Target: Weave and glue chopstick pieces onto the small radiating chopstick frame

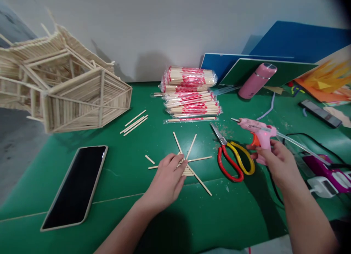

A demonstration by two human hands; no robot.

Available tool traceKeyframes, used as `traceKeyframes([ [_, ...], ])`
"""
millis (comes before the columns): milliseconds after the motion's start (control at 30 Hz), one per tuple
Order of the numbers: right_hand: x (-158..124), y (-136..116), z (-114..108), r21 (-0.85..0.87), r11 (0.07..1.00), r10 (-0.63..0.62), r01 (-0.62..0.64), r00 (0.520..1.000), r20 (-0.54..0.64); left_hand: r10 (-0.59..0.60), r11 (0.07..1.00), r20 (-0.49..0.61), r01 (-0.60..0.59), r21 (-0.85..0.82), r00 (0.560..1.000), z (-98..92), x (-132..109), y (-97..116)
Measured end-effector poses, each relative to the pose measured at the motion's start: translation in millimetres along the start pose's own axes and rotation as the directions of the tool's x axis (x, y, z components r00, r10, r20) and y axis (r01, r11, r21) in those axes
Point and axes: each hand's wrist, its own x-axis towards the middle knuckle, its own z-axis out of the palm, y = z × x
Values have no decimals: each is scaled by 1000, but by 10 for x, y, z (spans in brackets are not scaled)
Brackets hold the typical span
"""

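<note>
My left hand [168,181] lies on a small fan of crossed wooden sticks [192,162] on the green table [131,195], fingers pressed down on their meeting point. My right hand [278,162] grips the handle of a pink glue gun [256,131], held just above the table with its nozzle pointing left. A clear glue stick juts from the back of the gun. Red and yellow scissors [233,157] lie between my two hands, blades pointing up and left.
A large stick-built model [68,86] stands at the left. Wrapped bundles of chopsticks [190,91] are stacked at the back centre, loose sticks [134,123] nearby. A phone [75,186] lies front left. A pink bottle [257,80], coloured boards [287,42], a remote [319,113] and cables sit right.
</note>
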Motion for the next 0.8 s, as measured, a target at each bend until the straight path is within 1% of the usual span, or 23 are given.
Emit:
traceKeyframes([
  [67,-130,-59,-5,78,997,-19,11,994,104,0,1000,-5,0,-8,1000,-2,-3,-1],
  [167,-316,-65,-13,148,989,-12,-25,971,239,-2,1000,0,2,-14,1000,-3,-4,-3],
  [233,-431,-36,-9,200,978,-21,-54,933,358,-2,1000,2,2,-12,1000,1,-4,-4],
  [300,-539,-12,5,232,970,-46,-78,873,486,-2,1000,-2,2,-7,1000,7,-6,-4],
  [333,-590,-5,14,238,967,-54,-88,844,534,-2,1000,-3,2,-5,1000,10,-7,-3],
  [367,-638,-3,24,236,967,-53,-97,828,558,-2,1000,0,2,-3,1000,14,-7,-3],
  [433,-723,-10,40,228,967,-39,-111,823,567,-4,1000,6,4,1,1000,18,-8,-1],
  [533,-811,-29,49,210,971,-22,-112,837,547,-1,1000,11,1,3,1000,20,-7,-3],
  [700,-876,-47,40,95,994,-17,-44,825,566,0,1000,20,0,5,1000,17,0,-7],
  [800,-897,-55,46,37,999,3,-28,827,561,-9,1000,25,9,5,1000,18,6,-6],
])
